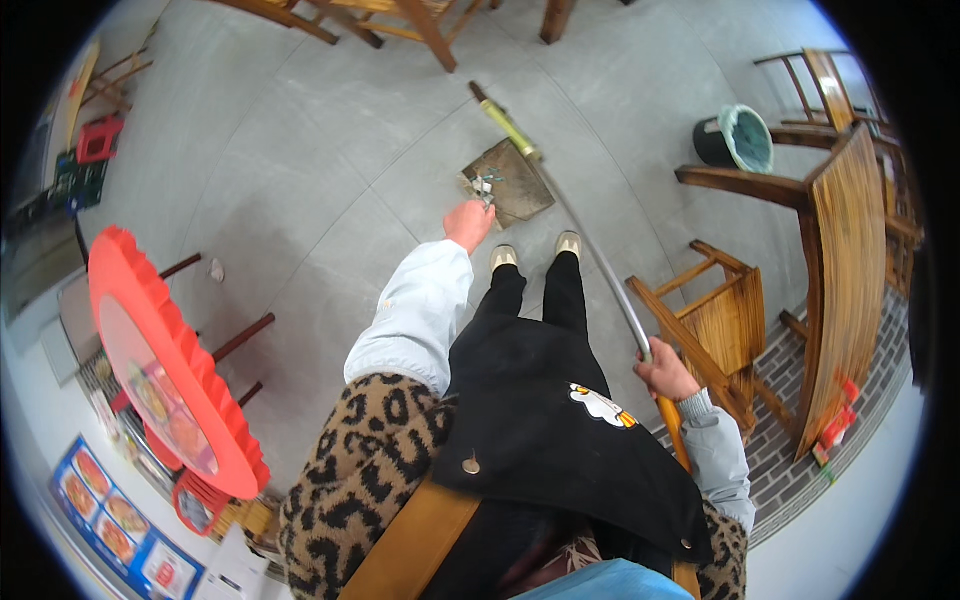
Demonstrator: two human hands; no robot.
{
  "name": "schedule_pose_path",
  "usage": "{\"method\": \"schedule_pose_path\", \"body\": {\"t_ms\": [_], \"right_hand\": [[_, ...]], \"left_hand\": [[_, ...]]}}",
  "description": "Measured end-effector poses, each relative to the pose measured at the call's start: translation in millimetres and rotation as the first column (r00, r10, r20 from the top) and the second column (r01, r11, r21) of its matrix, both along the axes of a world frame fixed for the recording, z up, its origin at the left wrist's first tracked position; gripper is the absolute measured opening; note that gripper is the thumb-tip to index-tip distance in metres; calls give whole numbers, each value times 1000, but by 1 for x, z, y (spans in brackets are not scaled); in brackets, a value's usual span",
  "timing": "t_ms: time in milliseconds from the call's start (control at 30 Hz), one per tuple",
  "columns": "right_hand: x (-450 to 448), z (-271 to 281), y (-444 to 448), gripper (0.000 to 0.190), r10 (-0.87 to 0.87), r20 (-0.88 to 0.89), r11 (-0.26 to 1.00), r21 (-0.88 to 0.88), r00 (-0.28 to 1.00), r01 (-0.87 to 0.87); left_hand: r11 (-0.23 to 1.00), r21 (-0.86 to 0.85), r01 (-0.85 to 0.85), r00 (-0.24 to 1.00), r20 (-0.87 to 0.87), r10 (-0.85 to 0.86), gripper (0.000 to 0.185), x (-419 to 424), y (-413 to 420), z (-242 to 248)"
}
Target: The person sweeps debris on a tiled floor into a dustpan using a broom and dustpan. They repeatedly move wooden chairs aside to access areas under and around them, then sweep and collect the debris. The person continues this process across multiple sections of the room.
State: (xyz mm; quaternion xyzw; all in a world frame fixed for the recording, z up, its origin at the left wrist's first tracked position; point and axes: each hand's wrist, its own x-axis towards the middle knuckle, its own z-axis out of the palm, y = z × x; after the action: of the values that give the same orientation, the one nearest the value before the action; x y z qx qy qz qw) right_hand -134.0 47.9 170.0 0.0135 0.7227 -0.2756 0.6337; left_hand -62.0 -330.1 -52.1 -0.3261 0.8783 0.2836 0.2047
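My right hand [664, 371] is closed around the grey metal pole [600, 255] of a broom, whose orange lower grip shows below the hand. The broom's yellow-green head [508, 129] points away from me, with a dark brown end. My left hand [469, 225] is a fist at the near left edge of a worn, brownish dustpan [517, 187] on the floor. It seems to grip the dustpan's handle, which the fist mostly hides. White and teal scraps [484, 182] lie in the pan near my knuckles. The broom head slants past the pan's far edge.
At the right stand a wooden table [847, 292], a wooden stool [720, 319] and a dark bin with a pale green liner [742, 139]. A round table with a red frilled cover [176, 375] is at the left. Wooden chair legs [427, 34] stand ahead. A crumpled white scrap [216, 270] lies on the grey floor.
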Motion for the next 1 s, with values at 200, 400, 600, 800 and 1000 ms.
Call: {"method": "schedule_pose_path", "body": {"t_ms": [200,400,600,800,1000], "right_hand": [[-71,-82,-69,23,367,-436,930,187,822,-316],[-47,-180,-125,24,559,-390,828,313,731,-466],[20,-124,-66,21,677,-82,734,140,731,-664],[8,-13,-50,15,322,169,946,-20,931,-324],[-47,-33,-35,20,560,-378,821,132,737,-556]], "left_hand": [[972,12,-236,968,-81,236,36,70,-16,18],[915,-55,-399,916,-66,395,38,99,-29,-6],[877,-76,-474,880,5,475,37,116,-64,-27],[850,6,-528,849,20,527,37,132,-62,-11],[716,16,-698,716,31,697,39,193,-50,14]]}}
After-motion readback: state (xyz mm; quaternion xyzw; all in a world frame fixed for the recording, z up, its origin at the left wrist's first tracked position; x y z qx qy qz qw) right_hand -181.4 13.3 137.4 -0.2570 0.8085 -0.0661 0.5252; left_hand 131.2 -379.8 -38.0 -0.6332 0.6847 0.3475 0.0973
